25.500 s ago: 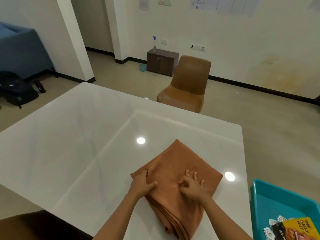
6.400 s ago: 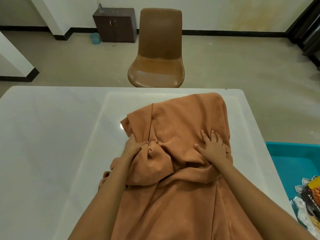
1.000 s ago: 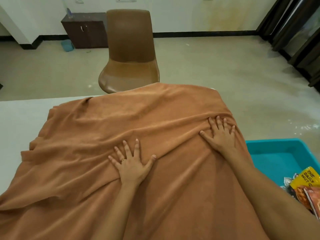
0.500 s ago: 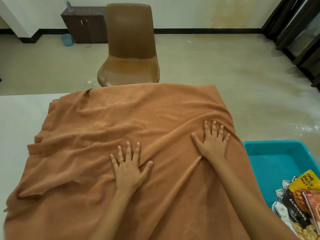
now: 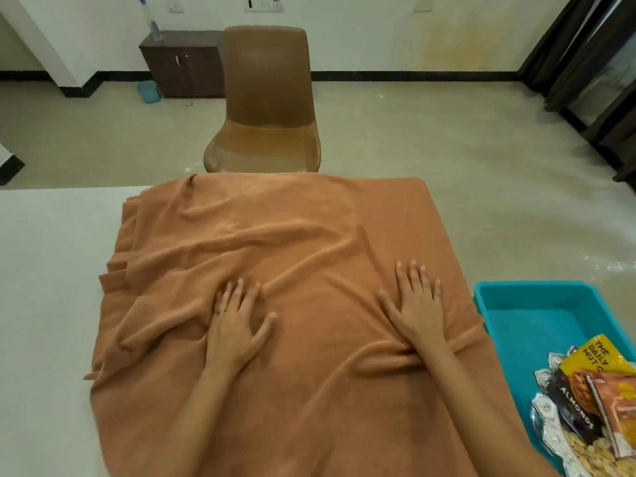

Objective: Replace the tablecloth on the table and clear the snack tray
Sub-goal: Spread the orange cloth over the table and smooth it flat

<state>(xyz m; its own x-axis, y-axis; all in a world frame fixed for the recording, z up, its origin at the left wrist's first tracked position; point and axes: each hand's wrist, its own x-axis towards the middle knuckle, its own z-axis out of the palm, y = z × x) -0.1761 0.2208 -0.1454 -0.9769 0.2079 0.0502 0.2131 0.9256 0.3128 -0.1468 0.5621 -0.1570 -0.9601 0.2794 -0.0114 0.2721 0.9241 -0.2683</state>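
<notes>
- Cloth (image 5: 275, 256): orange-brown, spread over the right part of the white worktop (image 5: 51, 270). Its far edge lies along the worktop's far edge, at 12 o'clock. Its right edge hangs over the worktop's right side. Its left edge is bunched in folds, and bare worktop shows beyond it at 9 o'clock. Long wrinkles run across the middle.
- Left hand (image 5: 237, 325): flat on the cloth, palm down, fingers straight and spread, pointing to 12 o'clock. A ring shows on one finger. It grips nothing.
- Right hand (image 5: 418, 309): flat on the cloth, palm down, fingers straight and slightly spread, pointing to 12 o'clock. A fold of cloth is pushed up just under its wrist. It grips nothing.
- Both hands are well apart, the left near the cloth's centre, the right near its right edge.
- Tray (image 5: 530, 318): teal, just beside the cloth's right edge, at 3 o'clock of the right hand. Its far half is bare.
- Snack packs (image 5: 585, 401): piled in the tray's near end, at 4 o'clock. One is marked ALMONDS; a yellow one lies on top.
- Chair (image 5: 266, 105): brown, on the floor at 12 o'clock, close behind the worktop.
- Cabinet (image 5: 182, 68): dark, against the wall at 11 o'clock, with a spray bottle (image 5: 151, 18) on top.
</notes>
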